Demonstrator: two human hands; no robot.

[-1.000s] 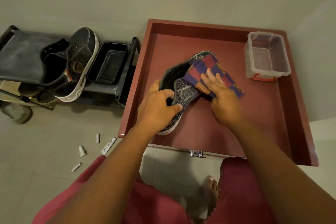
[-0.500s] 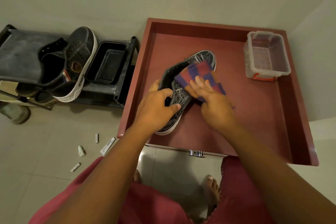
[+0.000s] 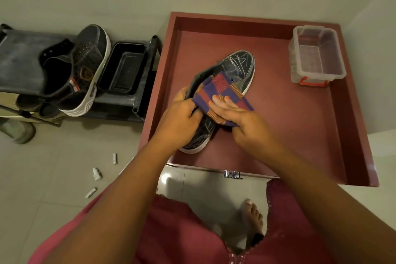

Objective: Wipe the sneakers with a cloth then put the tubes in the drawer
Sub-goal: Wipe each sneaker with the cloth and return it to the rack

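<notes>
Far left: I see a dark shoe rack (image 3: 19,64) against the wall. On its top shelf lies a dark sneaker (image 3: 85,70) with a white sole, tipped on its side, toe toward the far wall. Just right of it on the same shelf sits a black tray (image 3: 124,68). More footwear shows on the shelf below, too shadowed to tell apart.

Near left, on the tiled floor (image 3: 53,167): three small white tubes, well apart from the drawer. One tube (image 3: 115,158) lies farthest, a small bottle-shaped tube (image 3: 97,173) sits nearer, and a third tube (image 3: 91,192) lies nearest, beside my pink garment (image 3: 182,231).

Centre: a red-brown drawer (image 3: 278,135), pulled open, with a metal handle (image 3: 232,174) on its near edge. Inside it rests the second sneaker (image 3: 237,66), dark with white scuff lines, toe pointing far and right.

My left hand (image 3: 180,122) grips this sneaker at its heel end, fingers curled over the collar and thumb on the other side. A checked cloth (image 3: 220,92) in purple, red and orange lies over the middle of the sneaker. My right hand (image 3: 246,122) presses the cloth onto the shoe, fingers mostly straight on top; the near edge of the cloth is tucked under the palm, and I cannot tell whether the thumb pinches it.

Far right corner of the drawer: a clear plastic box (image 3: 317,53) with a red clip on its near end.

Near centre: a bare foot (image 3: 252,214) on the floor.
</notes>
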